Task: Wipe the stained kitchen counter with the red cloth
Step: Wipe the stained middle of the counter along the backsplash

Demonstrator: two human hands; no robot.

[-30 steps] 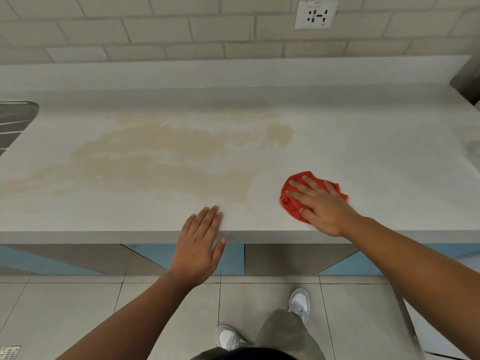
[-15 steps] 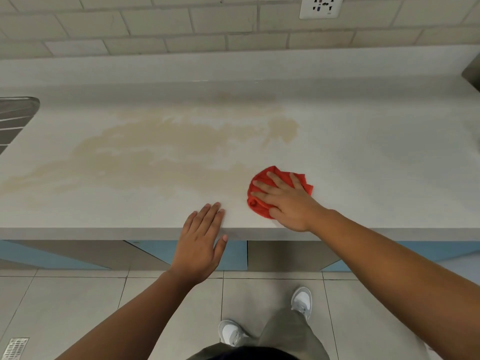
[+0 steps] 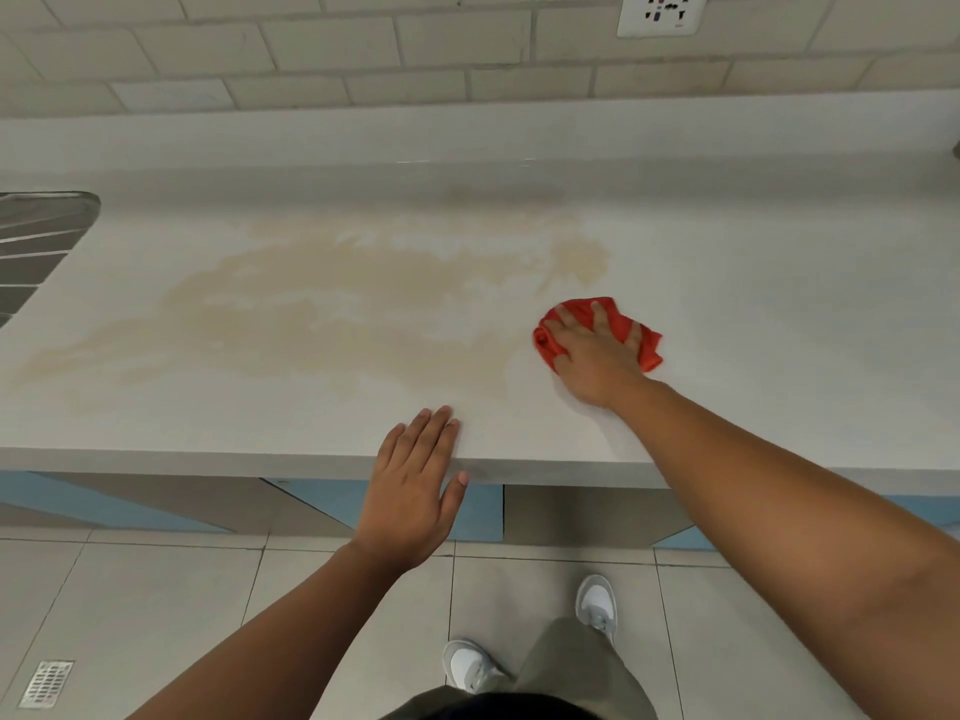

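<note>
A pale grey kitchen counter (image 3: 779, 283) carries a wide yellowish-brown stain (image 3: 322, 309) across its middle and left. A crumpled red cloth (image 3: 647, 341) lies on the counter just right of the stain's right end. My right hand (image 3: 592, 356) presses flat on the cloth with spread fingers, covering most of it. My left hand (image 3: 413, 485) rests open at the counter's front edge, fingertips on the surface, holding nothing.
A ribbed metal sink drainer (image 3: 36, 246) sits at the counter's left end. A tiled wall with a power socket (image 3: 662, 13) rises behind the raised back ledge. Below are blue cabinet fronts, a tiled floor with a drain grate (image 3: 47, 683), and my white shoes.
My right hand slid the red cloth left along the front of the counter, then back right and farther from the edge. The left hand stayed at the counter's edge.
</note>
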